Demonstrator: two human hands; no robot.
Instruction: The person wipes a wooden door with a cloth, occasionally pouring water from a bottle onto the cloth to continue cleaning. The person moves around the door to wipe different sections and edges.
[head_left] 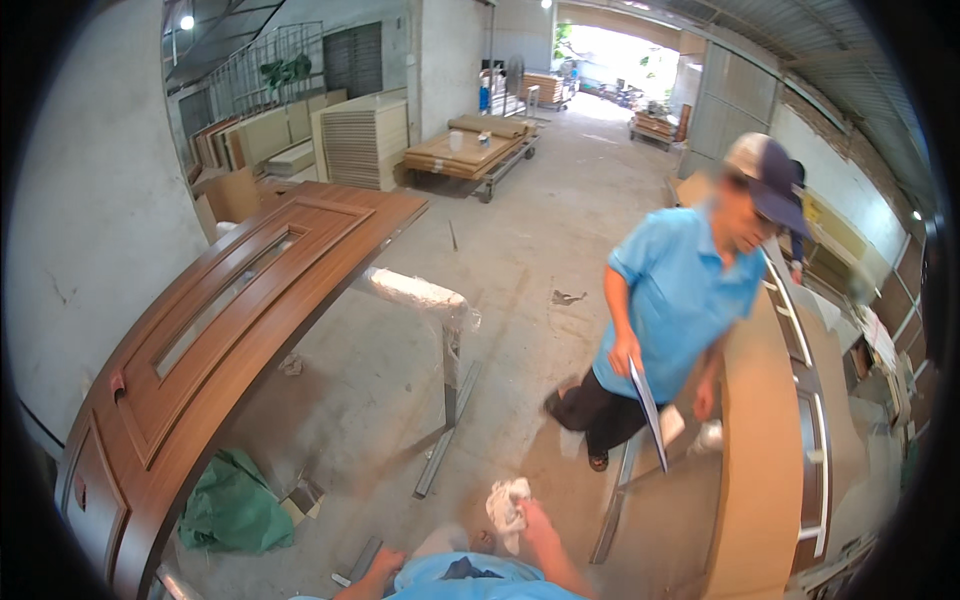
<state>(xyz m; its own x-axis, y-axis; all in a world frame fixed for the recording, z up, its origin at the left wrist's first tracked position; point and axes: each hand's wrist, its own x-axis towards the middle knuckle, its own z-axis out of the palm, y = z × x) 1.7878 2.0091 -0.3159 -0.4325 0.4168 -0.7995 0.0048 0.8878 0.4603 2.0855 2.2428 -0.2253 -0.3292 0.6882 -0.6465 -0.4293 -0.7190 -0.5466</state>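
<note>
Rag (506,503) clamped in right grip (537,521), loose end hanging: best bunched tighter; left grip (389,562), cannot tell.

Fisheye view from a person's head, facing down and forward, forearms (564,563) near below, workshop floor (520,240) reaching far

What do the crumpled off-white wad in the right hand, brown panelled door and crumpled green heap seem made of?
Crumpled off-white wad in the right hand: probably soft, matt cloth, bunched in loose folds.
Brown panelled door: wood or wood-look laminate, satin sheen; grain-like streaks show.
Crumpled green heap: fabric or plastic sheeting, fairly dull; its soft creases fit either.
</note>
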